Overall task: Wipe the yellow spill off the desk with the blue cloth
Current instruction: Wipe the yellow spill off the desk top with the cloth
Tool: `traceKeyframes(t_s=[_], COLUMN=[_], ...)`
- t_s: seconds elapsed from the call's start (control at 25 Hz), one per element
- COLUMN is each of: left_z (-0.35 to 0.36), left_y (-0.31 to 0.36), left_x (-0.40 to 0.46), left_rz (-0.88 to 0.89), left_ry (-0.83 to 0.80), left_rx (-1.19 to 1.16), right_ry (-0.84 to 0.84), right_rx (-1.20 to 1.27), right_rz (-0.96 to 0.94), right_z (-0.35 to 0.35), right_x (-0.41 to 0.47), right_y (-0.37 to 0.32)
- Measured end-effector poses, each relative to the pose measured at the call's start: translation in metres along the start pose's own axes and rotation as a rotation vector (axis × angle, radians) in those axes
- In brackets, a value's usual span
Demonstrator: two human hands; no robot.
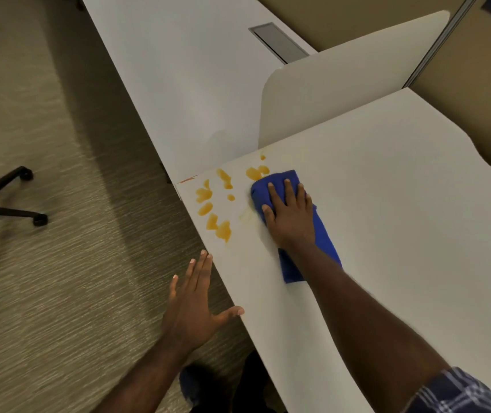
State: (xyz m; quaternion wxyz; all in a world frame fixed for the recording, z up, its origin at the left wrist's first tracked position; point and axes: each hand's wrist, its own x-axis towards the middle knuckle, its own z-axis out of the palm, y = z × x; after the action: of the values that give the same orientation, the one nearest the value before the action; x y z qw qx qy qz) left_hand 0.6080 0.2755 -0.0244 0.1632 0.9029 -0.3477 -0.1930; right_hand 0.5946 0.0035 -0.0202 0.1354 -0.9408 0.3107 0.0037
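A yellow spill (217, 204) lies in several blobs near the far left corner of the white desk (387, 204). One blob touches the cloth's far end. The folded blue cloth (326, 242) lies on the desk just right of the spill. My right hand (290, 216) presses flat on the cloth, fingers spread and pointing toward the spill. A faint smear shows on the desk left of the cloth. My left hand (192, 305) hovers open beside the desk's left edge, holding nothing, its thumb at the edge.
A white divider panel (342, 93) stands behind the desk. Another white desk (184, 70) with a grey cable hatch (280, 41) extends beyond it. An office chair base (3, 204) with castors stands on the carpet at left.
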Motion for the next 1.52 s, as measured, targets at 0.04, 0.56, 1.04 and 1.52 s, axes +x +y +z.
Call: traceKeyframes(t_s=[0.04, 0.56, 1.04, 1.52], left_z=[-0.001, 0.004, 0.009, 0.012], left_y=[0.0, -0.008, -0.01, -0.013], left_x=[0.001, 0.006, 0.011, 0.012], left_rz=[0.002, 0.055, 0.068, 0.074], left_ry=[-0.003, 0.023, 0.024, 0.026], left_rx=[-0.003, 0.031, -0.028, -0.018], right_ry=[0.001, 0.001, 0.033, -0.016], right_rx=[0.005, -0.003, 0.007, -0.017], right_rz=[-0.056, -0.143, -0.13, -0.225], right_z=[0.003, 0.01, 0.009, 0.001], right_x=[-0.004, 0.009, 0.04, 0.105], right_y=[-0.003, 0.001, 0.005, -0.01])
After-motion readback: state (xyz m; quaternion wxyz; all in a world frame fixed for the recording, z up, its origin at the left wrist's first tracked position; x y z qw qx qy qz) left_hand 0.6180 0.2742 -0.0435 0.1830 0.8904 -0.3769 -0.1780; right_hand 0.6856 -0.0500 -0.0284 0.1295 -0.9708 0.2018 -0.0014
